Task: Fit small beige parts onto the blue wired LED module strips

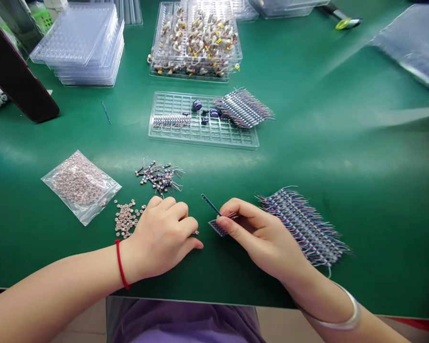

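Green work mat point(343, 157), items as laid out:

- Right hand point(260, 238): fingertips pinched shut on a small wired component point(219, 226) at the near centre; a thin blue tool point(210, 203) juts up from the same grip.
- Left hand point(162, 240): resting knuckles-up on the mat, fingers curled; whether they hold anything cannot be told. It lies just beside a loose heap of small beads point(126, 218).
- Near right: a dense bundle of wired components point(303, 226), touching the right hand's far side.
- Left: a clear bag of beads point(79, 183); beyond the heap, a small tangled pile of wired pieces point(160, 176).
- Far centre: a gridded tray point(200, 133), mostly unfilled, bearing a second bundle point(243, 108).

Judgement: work is at an early-to-middle stage, since the tray cells are mostly unfilled and large bundles remain.
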### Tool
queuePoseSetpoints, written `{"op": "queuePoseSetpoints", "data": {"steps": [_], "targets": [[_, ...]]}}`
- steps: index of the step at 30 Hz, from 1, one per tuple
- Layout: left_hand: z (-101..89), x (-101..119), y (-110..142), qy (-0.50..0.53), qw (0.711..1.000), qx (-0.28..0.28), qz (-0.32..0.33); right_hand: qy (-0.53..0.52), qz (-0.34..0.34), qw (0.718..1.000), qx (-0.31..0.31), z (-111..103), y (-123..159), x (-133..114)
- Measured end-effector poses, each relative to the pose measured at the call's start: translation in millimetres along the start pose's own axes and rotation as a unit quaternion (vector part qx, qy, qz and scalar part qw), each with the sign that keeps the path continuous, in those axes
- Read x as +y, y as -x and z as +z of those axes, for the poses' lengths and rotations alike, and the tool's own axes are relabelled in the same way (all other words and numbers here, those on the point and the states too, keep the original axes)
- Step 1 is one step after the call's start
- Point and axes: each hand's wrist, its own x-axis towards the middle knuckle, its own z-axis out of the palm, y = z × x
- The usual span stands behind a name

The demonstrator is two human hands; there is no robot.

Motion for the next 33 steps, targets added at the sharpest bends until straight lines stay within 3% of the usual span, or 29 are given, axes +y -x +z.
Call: {"op": "queuePoseSetpoints", "data": {"steps": [5,9,22,33], "targets": [[-13.4,-6,2,0.046,0.998,-0.036,-0.024,0.041,-0.051,0.998,-0.015,6,3,3],[-13.6,-9,2,0.042,0.998,-0.047,-0.013,0.079,-0.078,0.994,-0.022,11,5,4],[-7.4,-7,5,-0.018,0.997,-0.052,0.062,0.055,-0.047,0.997,-0.025,7,2,3],[-5.7,-9,4,-0.032,0.995,-0.047,0.083,0.056,-0.041,0.997,-0.025,6,2,1]]}}
